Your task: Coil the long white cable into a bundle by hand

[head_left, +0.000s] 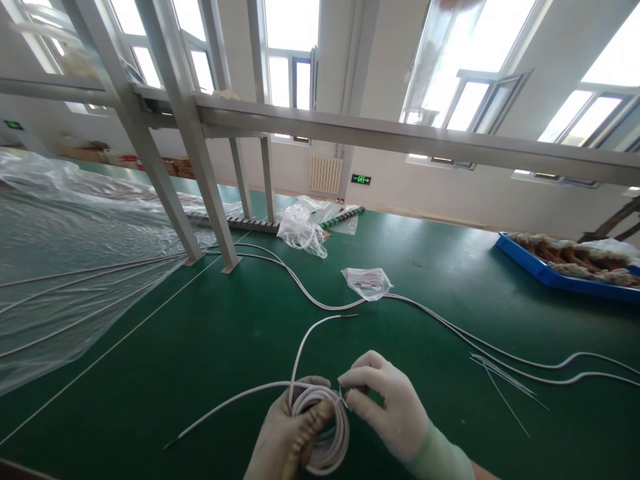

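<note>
My left hand (pixel 280 430), in a pale glove with worn, dirty fingertips, is closed around a coil of white cable (pixel 342 437). Two loose cable ends stick out of the coil, one upward and one to the left, both with darker tips. At the coil's upper right side, my right hand (pixel 393 403), also gloved in white, pinches a thin white tie (pixel 342 398). The tie appears to pass around the coil, though the fingers partly hide it. Several loose thin white ties (pixel 505 381) lie to the right of my hands.
Two long cables (pixel 430 308) run across the green surface (pixel 225 347). A clear bag of thin strips (pixel 369 283) lies by them. Metal posts and a rail (pixel 400 137) stand ahead. Plastic sheeting (pixel 90 233) is at left, a blue tray (pixel 530 263) at right.
</note>
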Demonstrator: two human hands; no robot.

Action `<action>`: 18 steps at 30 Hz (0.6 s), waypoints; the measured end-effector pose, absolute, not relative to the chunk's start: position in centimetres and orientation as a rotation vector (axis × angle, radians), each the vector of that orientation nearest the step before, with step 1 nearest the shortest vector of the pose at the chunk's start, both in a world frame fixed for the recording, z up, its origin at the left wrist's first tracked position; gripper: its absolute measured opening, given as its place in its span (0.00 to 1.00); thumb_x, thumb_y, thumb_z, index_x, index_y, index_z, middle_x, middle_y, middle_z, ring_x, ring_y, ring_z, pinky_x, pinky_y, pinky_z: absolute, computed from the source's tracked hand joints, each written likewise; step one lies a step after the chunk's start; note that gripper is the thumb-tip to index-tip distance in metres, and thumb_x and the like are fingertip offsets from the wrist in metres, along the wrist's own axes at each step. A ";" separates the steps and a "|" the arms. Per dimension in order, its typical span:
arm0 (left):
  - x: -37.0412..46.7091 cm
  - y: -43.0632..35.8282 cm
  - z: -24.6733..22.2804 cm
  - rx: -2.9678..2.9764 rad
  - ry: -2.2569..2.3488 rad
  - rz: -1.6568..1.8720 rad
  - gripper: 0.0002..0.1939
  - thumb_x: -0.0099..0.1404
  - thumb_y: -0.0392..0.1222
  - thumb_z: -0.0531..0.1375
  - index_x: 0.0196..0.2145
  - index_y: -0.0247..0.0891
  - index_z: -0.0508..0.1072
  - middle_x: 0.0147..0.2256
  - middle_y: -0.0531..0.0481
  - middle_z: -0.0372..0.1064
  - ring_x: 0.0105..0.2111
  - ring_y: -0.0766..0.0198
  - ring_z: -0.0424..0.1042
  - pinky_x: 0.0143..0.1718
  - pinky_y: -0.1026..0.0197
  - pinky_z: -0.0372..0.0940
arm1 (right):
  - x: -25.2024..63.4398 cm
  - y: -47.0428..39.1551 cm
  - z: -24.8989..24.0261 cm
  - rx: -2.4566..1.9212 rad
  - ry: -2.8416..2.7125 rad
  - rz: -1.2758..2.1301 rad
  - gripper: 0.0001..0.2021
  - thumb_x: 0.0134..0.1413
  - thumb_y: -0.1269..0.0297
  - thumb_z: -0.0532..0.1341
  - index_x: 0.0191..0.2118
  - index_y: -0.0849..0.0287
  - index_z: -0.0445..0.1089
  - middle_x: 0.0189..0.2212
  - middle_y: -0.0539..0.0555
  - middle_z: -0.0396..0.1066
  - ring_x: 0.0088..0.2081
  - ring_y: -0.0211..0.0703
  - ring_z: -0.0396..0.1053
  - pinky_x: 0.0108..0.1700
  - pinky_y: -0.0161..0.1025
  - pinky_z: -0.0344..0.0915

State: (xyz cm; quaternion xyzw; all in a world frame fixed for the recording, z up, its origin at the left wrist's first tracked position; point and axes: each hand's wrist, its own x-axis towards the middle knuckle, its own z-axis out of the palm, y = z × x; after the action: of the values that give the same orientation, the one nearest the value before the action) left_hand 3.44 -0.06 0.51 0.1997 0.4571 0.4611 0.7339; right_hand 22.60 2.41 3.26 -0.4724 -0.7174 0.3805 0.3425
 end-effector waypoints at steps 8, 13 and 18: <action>3.7 -0.4 0.5 0.383 0.831 1.031 0.20 0.55 0.50 0.76 0.38 0.36 0.77 0.29 0.52 0.73 0.28 0.65 0.69 0.33 0.62 0.63 | 21.4 0.9 1.7 -1.227 -1.993 0.825 0.08 0.67 0.62 0.60 0.44 0.55 0.77 0.38 0.55 0.70 0.38 0.48 0.71 0.38 0.43 0.71; 3.9 -0.6 0.8 0.352 0.947 1.023 0.25 0.57 0.54 0.74 0.46 0.38 0.75 0.29 0.53 0.73 0.29 0.63 0.69 0.32 0.62 0.64 | 20.9 0.7 0.1 -1.344 -2.058 0.612 0.06 0.68 0.66 0.58 0.46 0.54 0.72 0.41 0.56 0.71 0.38 0.49 0.72 0.36 0.42 0.74; 2.8 -1.2 -0.3 0.433 1.030 1.163 0.30 0.56 0.61 0.71 0.50 0.39 0.76 0.43 0.43 0.78 0.47 0.45 0.75 0.47 0.50 0.71 | 20.6 -0.4 -0.3 -1.242 -2.116 0.113 0.19 0.65 0.69 0.60 0.60 0.55 0.65 0.47 0.59 0.74 0.45 0.55 0.73 0.43 0.47 0.75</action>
State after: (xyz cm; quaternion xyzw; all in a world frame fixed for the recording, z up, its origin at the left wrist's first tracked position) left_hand 2.76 -1.25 -0.25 0.1939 0.4608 0.5206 0.6922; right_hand 20.61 -0.38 -0.32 -0.4762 -0.8115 0.0435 0.3359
